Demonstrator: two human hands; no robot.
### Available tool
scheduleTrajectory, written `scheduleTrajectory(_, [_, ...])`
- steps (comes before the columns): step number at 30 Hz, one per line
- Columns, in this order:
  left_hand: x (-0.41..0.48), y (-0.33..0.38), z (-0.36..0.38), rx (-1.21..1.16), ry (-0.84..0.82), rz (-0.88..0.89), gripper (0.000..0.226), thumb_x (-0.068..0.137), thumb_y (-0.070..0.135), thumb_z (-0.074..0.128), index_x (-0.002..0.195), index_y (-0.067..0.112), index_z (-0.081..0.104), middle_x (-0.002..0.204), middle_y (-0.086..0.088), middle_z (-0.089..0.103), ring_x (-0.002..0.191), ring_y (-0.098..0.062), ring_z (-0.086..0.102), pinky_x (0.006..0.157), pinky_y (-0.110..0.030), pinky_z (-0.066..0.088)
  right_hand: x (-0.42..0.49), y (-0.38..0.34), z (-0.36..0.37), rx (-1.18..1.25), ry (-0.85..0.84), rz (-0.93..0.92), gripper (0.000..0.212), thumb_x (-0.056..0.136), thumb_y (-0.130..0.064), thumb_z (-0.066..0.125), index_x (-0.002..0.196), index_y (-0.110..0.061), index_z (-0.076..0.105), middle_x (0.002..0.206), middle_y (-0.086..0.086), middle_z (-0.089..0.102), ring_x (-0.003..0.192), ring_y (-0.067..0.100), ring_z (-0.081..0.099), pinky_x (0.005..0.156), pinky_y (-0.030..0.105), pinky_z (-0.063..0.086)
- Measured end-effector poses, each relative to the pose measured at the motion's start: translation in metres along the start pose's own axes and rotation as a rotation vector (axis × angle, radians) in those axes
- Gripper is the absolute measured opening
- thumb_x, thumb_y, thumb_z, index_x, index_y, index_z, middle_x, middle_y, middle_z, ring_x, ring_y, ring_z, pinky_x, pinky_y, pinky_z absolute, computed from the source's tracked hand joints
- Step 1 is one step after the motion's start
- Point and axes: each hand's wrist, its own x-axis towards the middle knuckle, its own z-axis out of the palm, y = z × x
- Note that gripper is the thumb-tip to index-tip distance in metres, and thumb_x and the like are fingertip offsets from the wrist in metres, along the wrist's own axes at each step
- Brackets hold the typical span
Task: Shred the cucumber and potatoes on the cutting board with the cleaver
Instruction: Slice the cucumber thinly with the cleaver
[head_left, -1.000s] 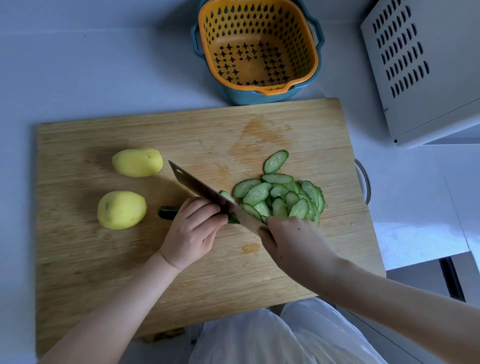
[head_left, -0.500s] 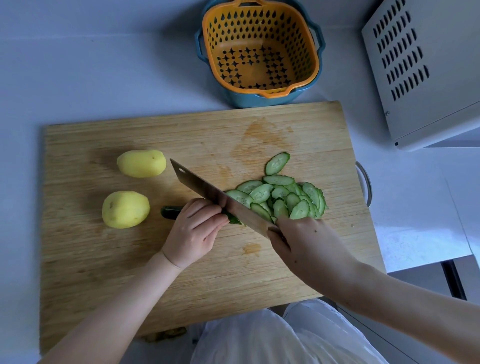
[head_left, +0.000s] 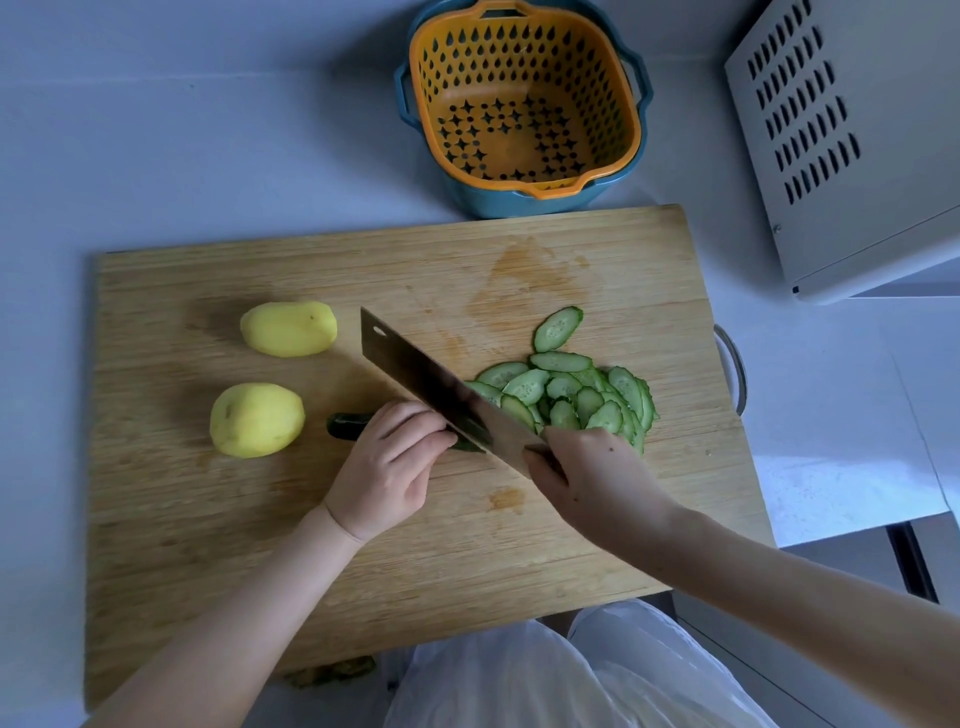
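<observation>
on the board (head_left: 208, 545) the left hand (head_left: 384, 467) curls its fingers over the cucumber (head_left: 348, 426) stub, pinning it down. the right hand (head_left: 587, 483) clenches the cleaver (head_left: 431, 384), whose edge seems to rest on the cucumber beside the knuckles. slices (head_left: 571, 395) pile up right of the blade. a near potato (head_left: 256, 420) and a far potato (head_left: 288, 329) lie left, apart.
</observation>
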Motion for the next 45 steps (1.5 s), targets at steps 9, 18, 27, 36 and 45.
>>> scheduleTrajectory(9, [0.000, -0.002, 0.000, 0.042, 0.017, 0.037, 0.014, 0.084, -0.002, 0.056, 0.086, 0.000, 0.070, 0.100, -0.007, 0.059, 0.092, -0.024, 0.054, 0.092, -0.031, 0.044, -0.023, -0.014, -0.020, -0.110, 0.033, -0.038, 0.044, 0.097, -0.030, 0.038, 0.058, -0.026, 0.019, 0.052, -0.008, 0.032, 0.041, 0.010, 0.028, 0.042, 0.020, 0.015])
scheduleTrajectory(18, [0.001, -0.001, -0.001, 0.030, 0.031, 0.033, 0.013, 0.082, -0.003, 0.061, 0.092, 0.004, 0.066, 0.100, -0.007, 0.059, 0.094, -0.024, 0.054, 0.086, -0.034, 0.047, 0.001, -0.018, 0.003, -0.123, -0.030, -0.020, 0.026, 0.100, -0.027, 0.032, 0.078, -0.015, 0.036, 0.056, -0.006, 0.032, 0.045, 0.009, 0.030, 0.042, 0.023, 0.020])
scheduleTrajectory(27, [-0.002, 0.000, -0.004, 0.037, 0.147, -0.083, 0.009, 0.085, 0.014, 0.068, 0.089, 0.010, 0.061, 0.096, -0.003, 0.055, 0.088, -0.025, 0.053, 0.083, -0.034, 0.045, -0.007, -0.014, -0.003, -0.054, 0.026, -0.006, 0.041, 0.098, -0.028, 0.036, 0.059, -0.024, 0.022, 0.053, -0.007, 0.033, 0.043, 0.009, 0.029, 0.041, 0.023, 0.019])
scheduleTrajectory(36, [-0.002, -0.002, -0.002, 0.072, 0.103, -0.076, 0.010, 0.088, 0.018, 0.062, 0.093, 0.012, 0.056, 0.092, -0.007, 0.063, 0.091, -0.025, 0.052, 0.083, -0.034, 0.042, -0.024, -0.019, -0.013, -0.071, 0.070, -0.040, 0.045, 0.097, -0.029, 0.041, 0.058, -0.026, 0.018, 0.051, -0.008, 0.031, 0.040, 0.008, 0.027, 0.041, 0.022, 0.015])
scheduleTrajectory(45, [-0.002, -0.002, -0.002, 0.051, 0.104, -0.076, 0.008, 0.090, 0.018, 0.061, 0.093, 0.012, 0.056, 0.098, -0.001, 0.054, 0.091, -0.023, 0.051, 0.085, -0.031, 0.040, -0.011, -0.025, -0.004, -0.094, 0.012, -0.016, 0.042, 0.099, -0.028, 0.034, 0.060, -0.025, 0.019, 0.054, -0.007, 0.033, 0.043, 0.009, 0.030, 0.041, 0.022, 0.019])
